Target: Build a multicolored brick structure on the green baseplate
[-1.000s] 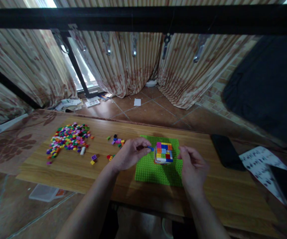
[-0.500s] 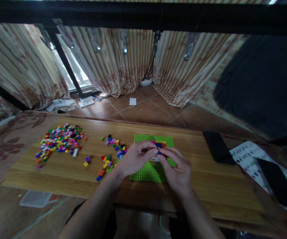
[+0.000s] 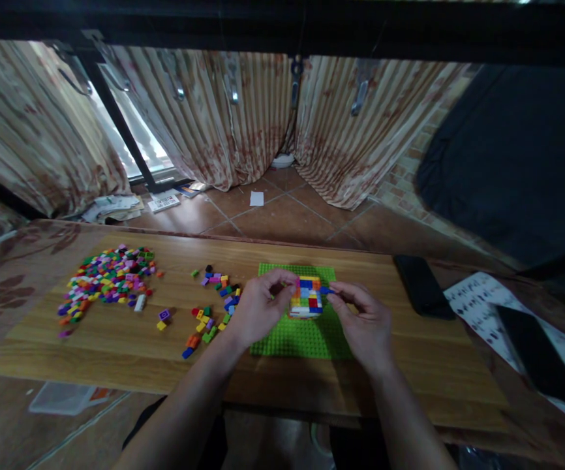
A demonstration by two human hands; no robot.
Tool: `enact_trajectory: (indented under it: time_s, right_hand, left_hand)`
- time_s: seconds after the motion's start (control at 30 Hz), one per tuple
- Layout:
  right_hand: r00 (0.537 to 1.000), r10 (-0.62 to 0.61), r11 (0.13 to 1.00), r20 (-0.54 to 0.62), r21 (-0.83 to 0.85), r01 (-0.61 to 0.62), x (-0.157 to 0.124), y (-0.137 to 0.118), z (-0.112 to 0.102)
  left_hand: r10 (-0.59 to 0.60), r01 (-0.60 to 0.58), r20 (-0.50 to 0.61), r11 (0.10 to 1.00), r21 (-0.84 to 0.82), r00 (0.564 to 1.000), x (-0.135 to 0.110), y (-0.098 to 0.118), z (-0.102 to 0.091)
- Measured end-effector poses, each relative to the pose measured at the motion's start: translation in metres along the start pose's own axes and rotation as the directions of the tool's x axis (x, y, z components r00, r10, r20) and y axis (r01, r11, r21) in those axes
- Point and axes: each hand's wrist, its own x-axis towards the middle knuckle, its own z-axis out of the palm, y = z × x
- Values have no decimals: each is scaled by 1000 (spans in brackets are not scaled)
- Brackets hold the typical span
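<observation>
- The right hand (image 3: pixel 368 326), bent inward, pinches a blue toy brick (image 3: pixel 328 291), likely light and rigid, best held by its sides.
- The left hand (image 3: pixel 261 307) curls at the brick-built block (image 3: pixel 308 295); its grip is unclear.
- That block, probably stiff, stands on a green studded baseplate (image 3: pixel 292 343).

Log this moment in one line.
left hand: beside brick block | right hand: pinching blue brick | brick block: on green baseplate | loose bricks: left of baseplate

You're in a home, it seems: cream-and-rust striped curtains (image 3: pixel 258 124) hang over brown floor tiles (image 3: pixel 302 212) beyond the far edge of your rectangular wooden table (image 3: pixel 429 365), multicoloured plastic toy bricks (image 3: pixel 111 277) heaped toward its far-left corner.
</observation>
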Motion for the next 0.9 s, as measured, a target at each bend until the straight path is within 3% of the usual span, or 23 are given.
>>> enact_trajectory:
  time_s: [0.17, 0.47, 0.67, 0.9]
  right_hand:
    - [997, -4, 999, 75, -47, 8, 1, 6, 1]
    - [997, -50, 996, 62, -65, 54, 0, 9, 9]
    - [999, 33, 999, 25, -8, -33, 1, 11, 14]
    - [988, 154, 984, 25, 88, -155, 2, 16, 15]
  left_hand:
    - [-87, 128, -196, 969, 210, 977, 4, -5, 0]
    - [-113, 138, -171, 981, 138, 979, 5, -18, 15]
    - [-129, 145, -120, 981, 133, 984, 6, -13, 17]
    - [-147, 171, -144, 970, 174, 979, 6, -14, 19]
